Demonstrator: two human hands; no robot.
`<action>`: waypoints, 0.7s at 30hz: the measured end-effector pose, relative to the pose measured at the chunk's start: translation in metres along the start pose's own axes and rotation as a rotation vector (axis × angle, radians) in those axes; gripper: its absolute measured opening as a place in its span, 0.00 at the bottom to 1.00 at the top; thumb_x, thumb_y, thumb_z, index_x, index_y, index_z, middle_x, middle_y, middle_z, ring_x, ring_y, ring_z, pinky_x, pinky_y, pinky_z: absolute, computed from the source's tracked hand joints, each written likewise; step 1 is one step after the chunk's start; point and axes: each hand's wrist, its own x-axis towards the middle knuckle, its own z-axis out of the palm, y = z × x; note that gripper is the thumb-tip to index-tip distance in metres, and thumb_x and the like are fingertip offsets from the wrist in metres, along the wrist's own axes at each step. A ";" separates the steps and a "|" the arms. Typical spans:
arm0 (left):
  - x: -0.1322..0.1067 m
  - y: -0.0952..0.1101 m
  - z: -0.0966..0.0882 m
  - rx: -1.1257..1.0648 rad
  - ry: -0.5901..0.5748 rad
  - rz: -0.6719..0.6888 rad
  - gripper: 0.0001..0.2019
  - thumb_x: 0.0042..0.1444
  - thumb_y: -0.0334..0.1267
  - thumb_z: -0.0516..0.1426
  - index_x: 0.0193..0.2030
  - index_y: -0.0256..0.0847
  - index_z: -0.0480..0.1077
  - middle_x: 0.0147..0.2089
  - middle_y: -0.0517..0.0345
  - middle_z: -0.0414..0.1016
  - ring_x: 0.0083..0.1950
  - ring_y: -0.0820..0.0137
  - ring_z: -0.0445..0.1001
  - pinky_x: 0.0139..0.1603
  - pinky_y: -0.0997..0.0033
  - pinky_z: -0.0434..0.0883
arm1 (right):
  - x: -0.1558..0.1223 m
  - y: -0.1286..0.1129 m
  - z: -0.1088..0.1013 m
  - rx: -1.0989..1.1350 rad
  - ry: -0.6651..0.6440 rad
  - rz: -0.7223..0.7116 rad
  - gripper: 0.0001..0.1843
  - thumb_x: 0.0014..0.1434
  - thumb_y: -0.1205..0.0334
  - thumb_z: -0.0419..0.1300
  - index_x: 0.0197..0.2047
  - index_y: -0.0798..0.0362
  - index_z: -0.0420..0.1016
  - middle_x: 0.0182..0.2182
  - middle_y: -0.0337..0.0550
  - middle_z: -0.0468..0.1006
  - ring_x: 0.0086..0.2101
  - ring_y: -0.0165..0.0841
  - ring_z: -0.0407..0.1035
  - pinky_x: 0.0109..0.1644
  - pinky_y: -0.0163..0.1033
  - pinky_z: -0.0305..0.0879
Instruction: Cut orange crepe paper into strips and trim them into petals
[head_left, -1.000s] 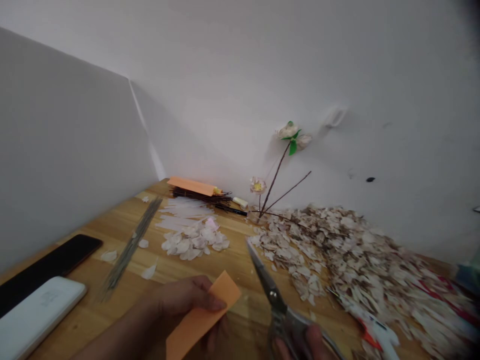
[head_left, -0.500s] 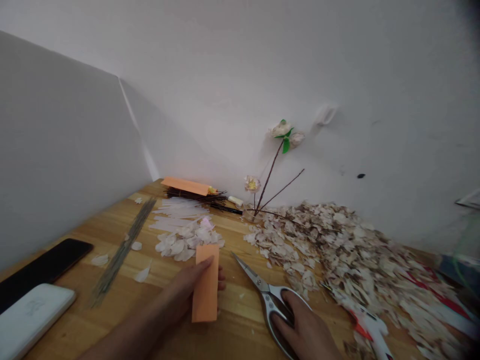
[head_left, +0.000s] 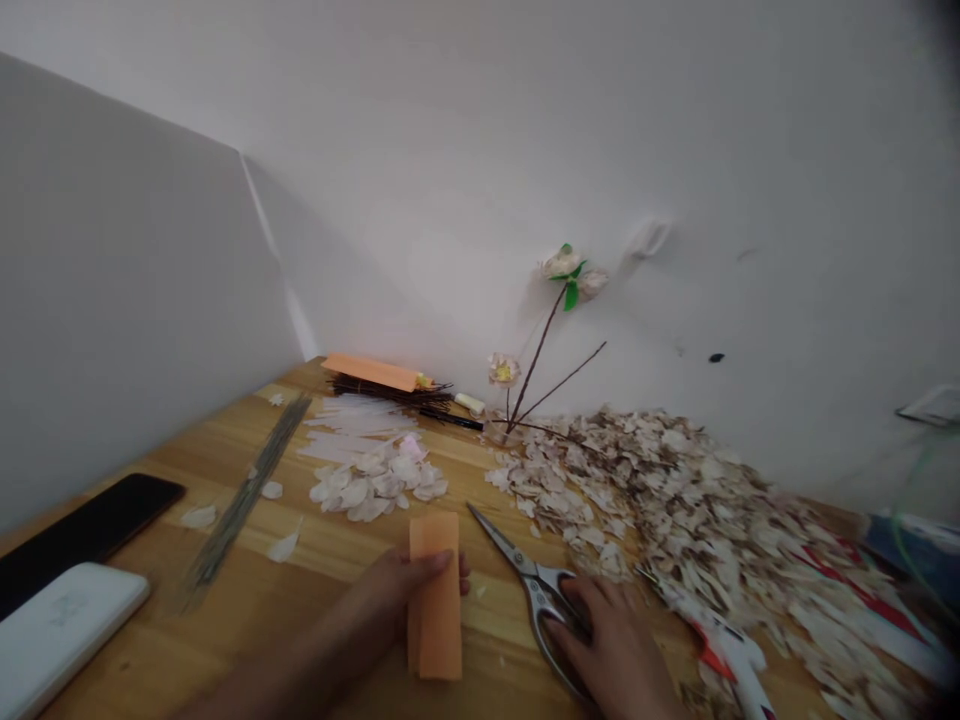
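Between its thumb in front and the fingers behind, my left hand [head_left: 401, 592] holds orange paper strips [head_left: 439, 635] upright, their layers slightly offset at the left edge. Silver scissors [head_left: 523, 568] rest on the wooden table, closed, with the tip pointing away to the upper left. My right hand [head_left: 621, 645] is closed at the scissors' handles, thumb by the near loop and fingers over the far one. Just beyond the strips lies a small heap of pale petals [head_left: 375, 480].
A large pile of dried petals [head_left: 690, 490] covers the right side, with a glue gun [head_left: 724, 640] at its near edge. Artificial flowers [head_left: 564, 265] stand by the wall. Thin wires [head_left: 251, 490], a black phone [head_left: 90, 535] and a white device [head_left: 71, 625] lie left.
My left hand has brought the orange strips nearer and to the right, and a second layer now shows at their edge. My right hand has shifted slightly on the scissors, which stay put.
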 end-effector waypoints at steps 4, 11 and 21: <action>-0.001 -0.008 0.006 -0.025 -0.018 0.036 0.10 0.48 0.37 0.62 0.35 0.31 0.76 0.33 0.49 0.79 0.35 0.69 0.75 0.37 0.74 0.69 | -0.013 -0.041 0.019 0.390 0.056 -0.078 0.13 0.51 0.52 0.56 0.36 0.51 0.71 0.34 0.44 0.74 0.36 0.38 0.68 0.42 0.41 0.63; -0.003 -0.024 0.015 -0.116 -0.213 0.042 0.12 0.54 0.39 0.57 0.34 0.30 0.74 0.29 0.47 0.79 0.33 0.62 0.77 0.38 0.65 0.70 | -0.019 -0.067 0.056 0.901 -0.158 0.145 0.17 0.47 0.49 0.61 0.20 0.50 0.61 0.17 0.31 0.63 0.20 0.28 0.58 0.25 0.32 0.55; 0.004 0.061 0.014 0.103 0.287 0.210 0.14 0.60 0.38 0.47 0.41 0.33 0.71 0.28 0.52 0.75 0.32 0.67 0.75 0.36 0.68 0.71 | -0.016 -0.054 0.050 1.145 -0.161 0.224 0.21 0.47 0.39 0.58 0.27 0.48 0.62 0.20 0.36 0.74 0.22 0.34 0.69 0.26 0.36 0.63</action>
